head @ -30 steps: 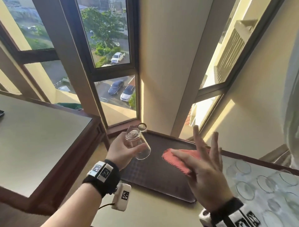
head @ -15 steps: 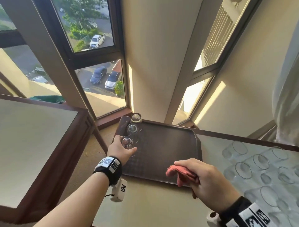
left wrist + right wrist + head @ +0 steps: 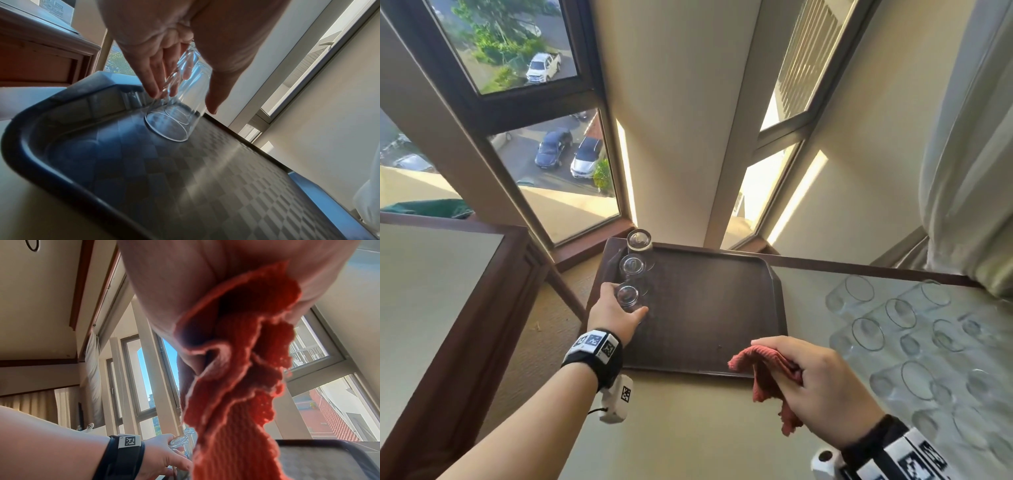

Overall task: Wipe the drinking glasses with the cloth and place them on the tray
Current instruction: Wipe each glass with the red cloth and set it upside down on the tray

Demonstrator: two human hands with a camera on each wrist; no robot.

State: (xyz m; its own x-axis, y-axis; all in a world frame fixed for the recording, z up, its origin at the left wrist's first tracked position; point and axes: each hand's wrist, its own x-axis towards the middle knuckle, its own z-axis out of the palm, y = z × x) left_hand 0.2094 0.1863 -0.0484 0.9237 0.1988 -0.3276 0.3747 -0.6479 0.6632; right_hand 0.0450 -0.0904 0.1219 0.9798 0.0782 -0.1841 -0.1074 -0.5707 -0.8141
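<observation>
Glass-topped table (image 3: 811, 301): carries my tray at its left end, and a cluster of unwiped glasses (image 3: 893, 329) lying over its right part.
Tray (image 3: 709, 308): dark, checker-textured, with a raised rim; I see most of its floor bare.
Cloth (image 3: 767, 373): red, ribbed, bunched in my right hand (image 3: 825, 390), which hovers by the tray's near right corner; a fold hangs down below the fist.
Right hand: fingers clenched round the cloth.
Left hand (image 3: 616, 315): over the tray's left edge, fingers and thumb wrapped round the held glass (image 3: 627, 297).
Held glass: clear, upside down, rim against the tray floor in the left wrist view (image 3: 170, 128); nearest of a row of three along the left edge.
Other two glasses (image 3: 635, 255): inverted, standing behind it toward the far left corner.
</observation>
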